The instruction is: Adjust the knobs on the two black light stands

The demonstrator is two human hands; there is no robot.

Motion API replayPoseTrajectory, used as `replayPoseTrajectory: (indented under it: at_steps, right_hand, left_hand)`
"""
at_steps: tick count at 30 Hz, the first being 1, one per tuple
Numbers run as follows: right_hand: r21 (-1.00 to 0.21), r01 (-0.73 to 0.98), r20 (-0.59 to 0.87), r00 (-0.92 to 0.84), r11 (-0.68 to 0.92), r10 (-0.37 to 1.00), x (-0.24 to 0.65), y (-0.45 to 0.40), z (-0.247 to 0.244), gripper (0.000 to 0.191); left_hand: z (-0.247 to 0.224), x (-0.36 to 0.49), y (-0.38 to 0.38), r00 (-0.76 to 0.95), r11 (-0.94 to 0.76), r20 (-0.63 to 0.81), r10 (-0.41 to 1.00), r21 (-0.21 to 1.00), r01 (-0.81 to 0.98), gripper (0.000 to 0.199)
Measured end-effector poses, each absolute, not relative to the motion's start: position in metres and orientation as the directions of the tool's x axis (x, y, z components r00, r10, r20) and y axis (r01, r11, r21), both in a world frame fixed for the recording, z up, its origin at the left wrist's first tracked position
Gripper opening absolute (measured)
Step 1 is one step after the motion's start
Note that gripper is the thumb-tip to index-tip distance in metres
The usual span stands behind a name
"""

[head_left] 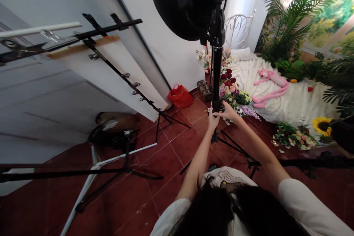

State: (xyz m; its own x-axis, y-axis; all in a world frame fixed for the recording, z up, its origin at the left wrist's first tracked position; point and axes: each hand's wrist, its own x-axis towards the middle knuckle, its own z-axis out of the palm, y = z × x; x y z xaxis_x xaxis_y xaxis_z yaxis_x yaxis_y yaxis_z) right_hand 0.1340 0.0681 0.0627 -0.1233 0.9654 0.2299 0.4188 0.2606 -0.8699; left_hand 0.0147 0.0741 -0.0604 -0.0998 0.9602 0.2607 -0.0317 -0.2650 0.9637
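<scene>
A black light stand (217, 70) rises upright in front of me, topped by a large black studio lamp (190, 3). My left hand (213, 118) is closed around the stand's column, low on its shaft. Just to the right and slightly higher, my right hand (229, 111) grips the same stand at its black clamp collar (219, 105). Fingers of both hands are partly hidden by the column and collar. A cable hangs along the shaft. The stand's tripod legs (235, 145) spread over the red tiled floor (177, 151) below.
At left stands a backdrop rack with a white backdrop (132, 70) and clips; white and black stand legs (110, 169) cross the floor. A red plastic bag (181, 96) sits by the wall. Rightward are artificial flowers (231, 88), a draped bed (243, 70), a pink plush toy (272, 81) and palm fronds (293, 14).
</scene>
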Motion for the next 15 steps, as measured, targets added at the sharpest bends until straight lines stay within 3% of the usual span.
replayPoseTrajectory:
  at_steps: [6, 15]
  right_hand:
    - [-0.921, 0.371, 0.098, -0.078, 0.120, 0.992, 0.160, 0.075, 0.044, 0.039]
    - [-0.927, 0.372, 0.049, 0.000, 0.045, 0.999, 0.137, 0.083, 0.031, 0.023]
  left_hand:
    - [-0.048, 0.014, 0.070, -0.108, -0.225, 0.224, 0.969, 0.974, 0.007, 0.048]
    - [-0.057, 0.013, 0.074, -0.116, -0.243, 0.245, 0.962, 0.969, 0.036, 0.049]
